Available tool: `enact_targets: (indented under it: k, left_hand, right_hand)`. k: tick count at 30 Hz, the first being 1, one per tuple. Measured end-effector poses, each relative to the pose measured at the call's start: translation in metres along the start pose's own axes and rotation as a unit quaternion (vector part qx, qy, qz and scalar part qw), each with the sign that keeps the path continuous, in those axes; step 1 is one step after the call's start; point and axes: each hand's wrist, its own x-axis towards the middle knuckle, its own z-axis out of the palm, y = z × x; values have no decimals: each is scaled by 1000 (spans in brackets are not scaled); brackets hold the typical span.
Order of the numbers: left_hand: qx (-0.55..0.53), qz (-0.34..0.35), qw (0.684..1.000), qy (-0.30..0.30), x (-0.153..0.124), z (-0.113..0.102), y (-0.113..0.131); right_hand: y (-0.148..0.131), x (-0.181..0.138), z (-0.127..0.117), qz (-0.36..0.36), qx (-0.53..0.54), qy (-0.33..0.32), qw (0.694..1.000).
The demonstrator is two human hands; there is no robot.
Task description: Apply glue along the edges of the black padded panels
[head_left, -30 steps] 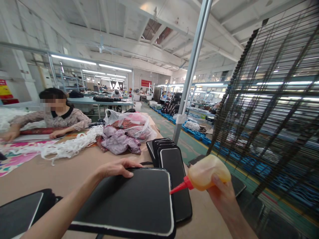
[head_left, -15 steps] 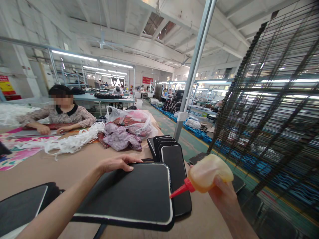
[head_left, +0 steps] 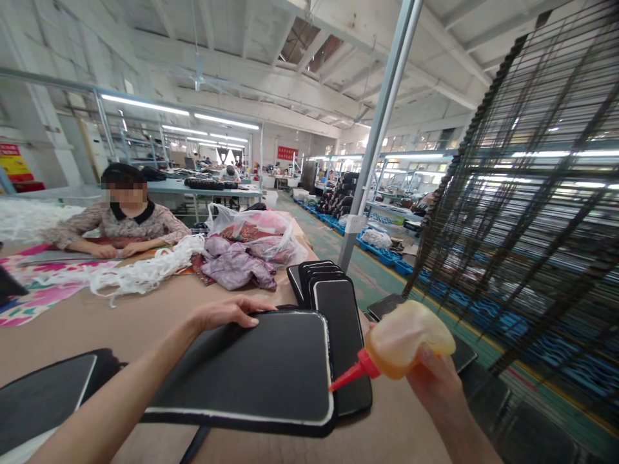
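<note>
A large black pad [head_left: 256, 367] with a white line along its edge lies in front of me on the brown table [head_left: 120, 322]. My left hand [head_left: 227, 314] rests on its far edge, fingers flat and pressing down. My right hand [head_left: 435, 380] grips a soft yellow glue bottle [head_left: 406, 338], tilted so that its red nozzle [head_left: 348, 377] points at the pad's right edge. A fanned stack of smaller black pads [head_left: 333, 309] lies just beyond, partly under the big one.
Across the table a co-worker [head_left: 126, 219] leans over pink printed material. White ribbon [head_left: 140, 270], purple cloth [head_left: 236, 267] and a plastic bag [head_left: 261, 235] sit mid-table. A metal pole [head_left: 377, 142] and a dark wire rack [head_left: 532, 193] stand to the right. Another black pad [head_left: 43, 403] lies at lower left.
The red nozzle has moved down the pad's right edge toward me, and the white line there is longer. My left hand has stayed on the far edge.
</note>
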Motion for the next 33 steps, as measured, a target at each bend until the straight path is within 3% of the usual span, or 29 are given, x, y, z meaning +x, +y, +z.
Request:
enact_targets:
  k: [22, 33]
  left_hand:
    - [-81, 5, 996, 27, -5, -5, -14]
    - [-119, 36, 988, 90, -1, 0, -32]
  right_hand:
    - [4, -11, 5, -19, 11, 49, 999]
    - [12, -19, 9, -106, 4, 187, 977]
